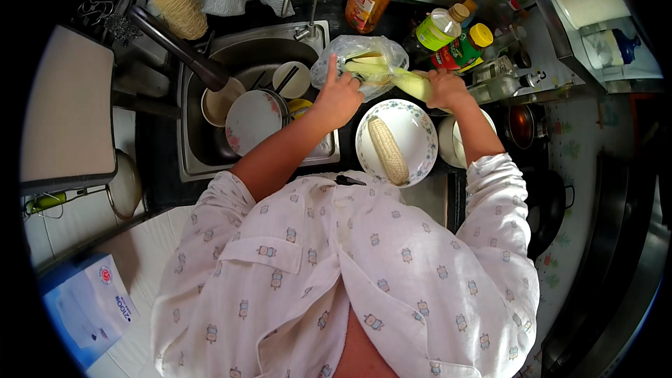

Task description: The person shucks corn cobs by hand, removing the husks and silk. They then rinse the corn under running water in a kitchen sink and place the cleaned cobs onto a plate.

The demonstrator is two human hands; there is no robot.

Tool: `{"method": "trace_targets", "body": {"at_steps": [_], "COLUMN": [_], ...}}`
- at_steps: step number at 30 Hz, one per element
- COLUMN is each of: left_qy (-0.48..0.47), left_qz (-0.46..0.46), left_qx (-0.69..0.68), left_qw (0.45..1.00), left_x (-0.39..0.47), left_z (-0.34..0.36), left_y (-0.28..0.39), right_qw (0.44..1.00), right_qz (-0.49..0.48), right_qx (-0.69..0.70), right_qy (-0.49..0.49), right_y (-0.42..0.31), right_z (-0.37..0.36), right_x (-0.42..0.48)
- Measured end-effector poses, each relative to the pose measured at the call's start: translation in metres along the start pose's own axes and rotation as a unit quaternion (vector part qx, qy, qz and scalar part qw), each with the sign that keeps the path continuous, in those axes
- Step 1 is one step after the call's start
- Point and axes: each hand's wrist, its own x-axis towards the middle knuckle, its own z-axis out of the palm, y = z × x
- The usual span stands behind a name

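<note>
My right hand (447,89) grips one end of a pale green ear of corn in its husk (412,84). The other end of that ear reaches into the mouth of a clear plastic bag (325,65). Green corn husks (367,65) show through the bag's film. My left hand (338,97) holds the near left side of the bag with curled fingers, its index finger stretched out. Just below, a husked white corn cob (388,149) lies in a white bowl with a flowered rim (422,131).
Left of the bag is a steel sink (191,155) holding stacked plates (254,123), bowls and a dark-handled pan (181,47). Behind stand a pump bottle of amber liquid (367,2) and several condiment bottles (441,26). A white pot (449,142) stands right of the flowered bowl.
</note>
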Motion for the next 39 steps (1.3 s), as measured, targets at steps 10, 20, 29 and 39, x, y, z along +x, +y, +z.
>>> {"method": "trace_targets", "body": {"at_steps": [10, 20, 29, 39], "left_qy": [-0.056, 0.127, 0.147, 0.352], "left_qz": [-0.034, -0.052, -0.173, -0.328], "left_qx": [-0.006, -0.451, -0.804, -0.601], "left_qw": [0.998, 0.882, 0.550, 0.638], "left_x": [0.002, -0.025, -0.091, -0.163], "left_z": [-0.001, -0.061, -0.088, -0.073], "left_y": [0.004, 0.016, -0.016, -0.018], "right_qw": [0.988, 0.773, 0.732, 0.615], "right_qz": [0.045, -0.123, -0.243, -0.235], "right_qx": [0.142, 0.618, 0.637, 0.752], "right_qy": [0.047, 0.072, 0.005, 0.032], "right_y": [0.029, -0.020, -0.188, -0.277], "right_z": [-0.077, -0.128, -0.086, -0.102], "right_x": [-0.033, -0.125, -0.074, -0.048]}}
